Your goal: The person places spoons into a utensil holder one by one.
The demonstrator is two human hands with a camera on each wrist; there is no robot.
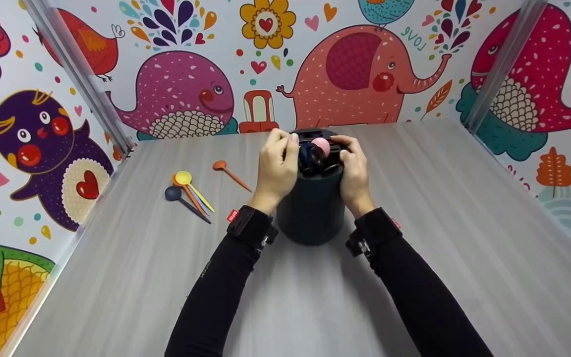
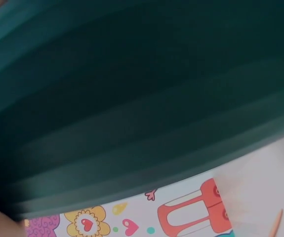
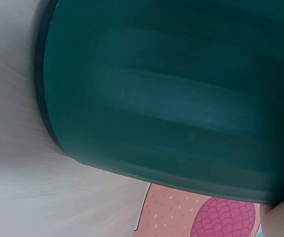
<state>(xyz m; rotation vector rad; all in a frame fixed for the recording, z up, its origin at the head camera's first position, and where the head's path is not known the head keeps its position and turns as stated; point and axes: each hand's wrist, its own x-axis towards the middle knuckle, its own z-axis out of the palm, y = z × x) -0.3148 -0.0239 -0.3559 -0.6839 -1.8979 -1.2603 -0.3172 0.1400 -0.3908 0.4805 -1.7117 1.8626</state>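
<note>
A dark green ribbed canister stands upright on the table, between both hands. My left hand grips its upper rim on the left, fingers curled at the top edge. On the opposite side my right hand holds the rim in much the same way. Inside the canister's mouth, a pink rounded piece and a dark blue rounded piece show among black parts; their kind cannot be told. The canister wall fills most of the left wrist view, and the green side fills the right wrist view.
Left of the canister lies a group of small spoons, among them a yellow spoon and a dark grey spoon. A separate orange spoon lies nearer the canister. Cartoon-printed panels wall the grey table at the back and sides.
</note>
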